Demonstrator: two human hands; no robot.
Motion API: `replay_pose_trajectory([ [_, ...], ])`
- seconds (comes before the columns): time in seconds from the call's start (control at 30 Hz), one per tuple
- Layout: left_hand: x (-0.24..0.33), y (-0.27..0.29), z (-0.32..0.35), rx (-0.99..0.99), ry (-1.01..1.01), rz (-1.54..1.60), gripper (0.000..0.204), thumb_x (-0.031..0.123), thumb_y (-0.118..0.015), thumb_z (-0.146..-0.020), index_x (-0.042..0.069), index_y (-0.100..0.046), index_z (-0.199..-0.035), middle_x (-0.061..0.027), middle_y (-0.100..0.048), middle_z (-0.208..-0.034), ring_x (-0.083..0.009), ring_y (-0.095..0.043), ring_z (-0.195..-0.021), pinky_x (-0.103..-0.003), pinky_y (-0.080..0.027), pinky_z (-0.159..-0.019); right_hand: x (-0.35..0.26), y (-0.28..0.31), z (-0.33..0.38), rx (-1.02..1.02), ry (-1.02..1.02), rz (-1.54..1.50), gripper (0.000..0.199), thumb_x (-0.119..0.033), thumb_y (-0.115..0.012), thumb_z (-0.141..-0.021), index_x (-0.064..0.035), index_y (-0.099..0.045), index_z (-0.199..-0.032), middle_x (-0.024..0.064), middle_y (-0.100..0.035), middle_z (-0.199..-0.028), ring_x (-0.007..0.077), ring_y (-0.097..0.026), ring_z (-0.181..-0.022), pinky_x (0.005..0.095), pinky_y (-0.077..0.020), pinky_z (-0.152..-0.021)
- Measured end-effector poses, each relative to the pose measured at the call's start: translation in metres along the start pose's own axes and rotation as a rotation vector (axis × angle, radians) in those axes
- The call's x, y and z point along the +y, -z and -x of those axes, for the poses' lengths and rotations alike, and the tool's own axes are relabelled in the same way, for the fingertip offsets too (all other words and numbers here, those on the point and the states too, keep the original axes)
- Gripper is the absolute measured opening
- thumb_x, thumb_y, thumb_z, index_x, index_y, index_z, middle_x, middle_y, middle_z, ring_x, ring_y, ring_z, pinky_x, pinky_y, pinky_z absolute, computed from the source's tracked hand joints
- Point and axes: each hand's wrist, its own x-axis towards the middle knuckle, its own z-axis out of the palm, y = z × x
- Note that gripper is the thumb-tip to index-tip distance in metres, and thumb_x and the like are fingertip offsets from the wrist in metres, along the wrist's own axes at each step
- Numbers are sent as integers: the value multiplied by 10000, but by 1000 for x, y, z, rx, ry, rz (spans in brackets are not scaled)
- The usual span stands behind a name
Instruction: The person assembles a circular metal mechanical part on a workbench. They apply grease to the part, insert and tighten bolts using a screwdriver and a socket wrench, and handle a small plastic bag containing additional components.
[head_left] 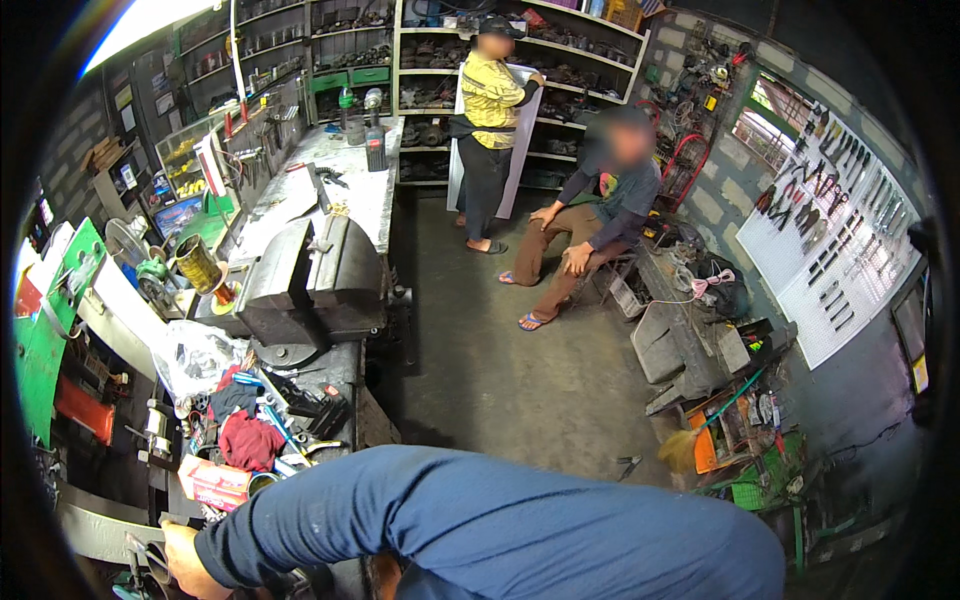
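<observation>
My right arm, in a dark blue sleeve (450, 510), stretches across the lower part of the head view to the far left. My right hand (188, 566) is at the lower left, its fingers curled beside a dark rounded metal piece (157, 562). What the fingers grip is partly hidden and cut by the rim. A pale curved strip (105, 533) lies just beyond the fingers. Near the wrist is a red and white box (213, 484), with a dark red cloth (249, 441) behind it. My left hand does not show.
A large bench vise (315, 275) stands on the cluttered workbench (340, 375). One person (490, 100) stands by the shelves; another (610, 190) sits at the right. A broom (684, 445) and pliers (628, 467) are on the floor. A white pegboard (800, 270) holds hand tools.
</observation>
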Motion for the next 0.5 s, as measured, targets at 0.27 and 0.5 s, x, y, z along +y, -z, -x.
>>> replay_pose_trajectory([
  [0.27, -31, -1, 6, -35, 100, 29, 932, -12, -858, -723, -39, -392, -1530, -188, -563, -1431, -323, -566, -1287, -427, -421, -1147, -12, 1, 14, 1, -58, -95, 261, -369, -681, -825, -135, -768, -904, 81, -742, -979, 295, -674, -1061, 640, -392, -1040],
  [0.5, -24, -2, 10, -28, 126, 151, 956, 93, -926, -728, -41, -399, -1514, -195, -556, -1422, -321, -552, -1293, -416, -412, -1136, 2, 16, 28, 45, 31, -157, 261, -349, -694, -791, -134, -781, -910, 70, -769, -925, 291, -721, -925, 597, -434, -919],
])
